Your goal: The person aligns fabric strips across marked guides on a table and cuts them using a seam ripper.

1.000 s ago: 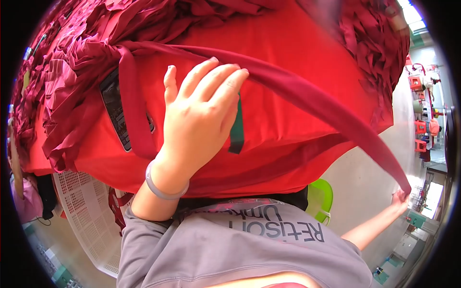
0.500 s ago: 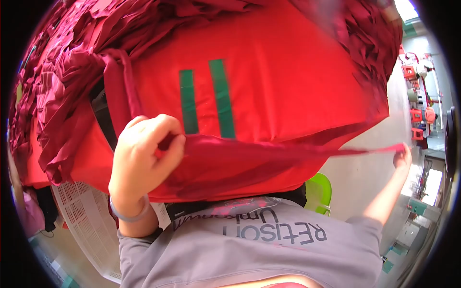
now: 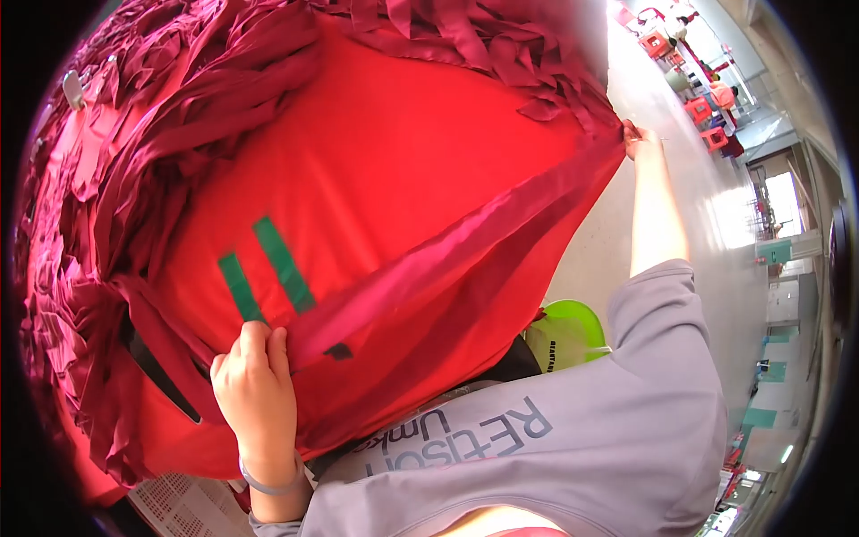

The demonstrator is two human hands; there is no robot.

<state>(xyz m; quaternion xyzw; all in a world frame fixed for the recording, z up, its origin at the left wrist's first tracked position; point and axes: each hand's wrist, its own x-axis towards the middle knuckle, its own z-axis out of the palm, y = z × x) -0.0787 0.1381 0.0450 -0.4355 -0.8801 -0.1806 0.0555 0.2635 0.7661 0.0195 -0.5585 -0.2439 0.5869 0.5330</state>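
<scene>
A long dark-red fabric strip (image 3: 447, 240) is stretched diagonally between my two hands, over a red-covered work surface (image 3: 358, 152). My left hand (image 3: 255, 385) pinches its near end, close to two green tape strips (image 3: 284, 268) on the surface. Off at the right corner of the surface, my right hand (image 3: 640, 141) grips the strip's other end with closed fingers. Another length of the same fabric runs from beside my left hand up to a heap of dark-red strips (image 3: 179, 170) on the left.
More dark-red strips (image 3: 483, 45) lie along the far edge. A black pointed shape (image 3: 161, 376) shows left of my left hand. A lime-green item (image 3: 577, 324) is beside my body. Below left is a white perforated basket (image 3: 183, 506); red stools (image 3: 698, 110) stand across the floor.
The view has turned. My right hand has moved from out to the side to the surface's right corner, still holding the strip. My left hand sits lower in view, still pinching it.
</scene>
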